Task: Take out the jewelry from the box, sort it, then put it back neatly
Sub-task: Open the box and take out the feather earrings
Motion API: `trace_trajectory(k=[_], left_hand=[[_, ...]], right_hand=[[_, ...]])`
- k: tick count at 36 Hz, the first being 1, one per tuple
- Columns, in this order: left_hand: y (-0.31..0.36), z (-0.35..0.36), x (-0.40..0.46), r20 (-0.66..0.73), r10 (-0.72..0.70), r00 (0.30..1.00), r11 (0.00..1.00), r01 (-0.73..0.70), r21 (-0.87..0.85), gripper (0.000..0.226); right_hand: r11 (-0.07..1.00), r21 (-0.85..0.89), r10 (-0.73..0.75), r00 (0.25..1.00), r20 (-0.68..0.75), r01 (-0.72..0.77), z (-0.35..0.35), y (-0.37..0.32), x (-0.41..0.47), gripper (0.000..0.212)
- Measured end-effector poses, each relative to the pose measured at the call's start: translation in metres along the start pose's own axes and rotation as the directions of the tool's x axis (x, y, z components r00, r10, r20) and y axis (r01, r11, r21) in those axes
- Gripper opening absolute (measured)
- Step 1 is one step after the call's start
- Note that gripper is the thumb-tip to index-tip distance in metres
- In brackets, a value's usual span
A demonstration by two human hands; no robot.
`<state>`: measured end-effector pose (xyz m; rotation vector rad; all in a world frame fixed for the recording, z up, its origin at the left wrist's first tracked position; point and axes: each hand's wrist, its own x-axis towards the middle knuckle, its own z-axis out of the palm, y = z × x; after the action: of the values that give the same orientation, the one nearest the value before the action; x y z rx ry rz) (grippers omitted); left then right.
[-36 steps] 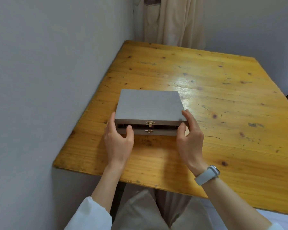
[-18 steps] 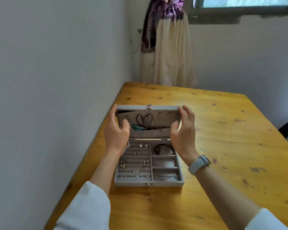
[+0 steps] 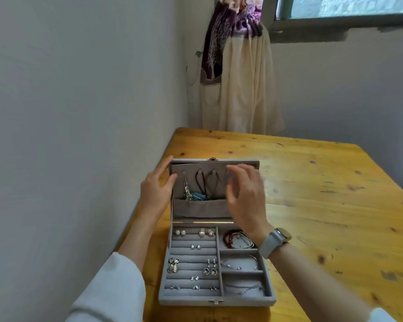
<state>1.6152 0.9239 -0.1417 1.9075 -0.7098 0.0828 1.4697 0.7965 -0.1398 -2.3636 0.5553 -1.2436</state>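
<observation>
Both forearms reach forward, white sleeves pushed back. The left hand has its fingers nearly straight, thumb spread. The right hand hovers with fingers loosely bent, blurred, gripping nothing.

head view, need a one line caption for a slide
Grey jewelry box open on a wooden table; left hand steadies the raised lid, right hand reaches toward hanging necklaces.
</observation>
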Motion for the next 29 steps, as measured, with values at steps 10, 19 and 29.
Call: trace_trajectory(k=[10, 19, 29], left_hand=[[-0.007, -0.01, 0.005, 0.073, -0.007, 0.997, 0.999, 0.009, -0.037, 0.044], [-0.004, -0.013, 0.003, 0.064, 0.024, 0.998, 0.999, -0.022, -0.043, 0.043], [0.001, -0.013, -0.003, 0.056, 0.021, 0.998, 1.0, -0.021, -0.006, 0.044]], right_hand=[[0.967, -0.128, 0.249, 0.93, 0.272, -0.221, 0.053, -0.06, 0.0, 0.028], [0.931, -0.207, 0.338, 0.925, 0.175, -0.301, 0.059, -0.061, 0.003, 0.023], [0.957, -0.091, 0.275, 0.962, -0.004, -0.274, 0.066, -0.058, 0.0, 0.016]])
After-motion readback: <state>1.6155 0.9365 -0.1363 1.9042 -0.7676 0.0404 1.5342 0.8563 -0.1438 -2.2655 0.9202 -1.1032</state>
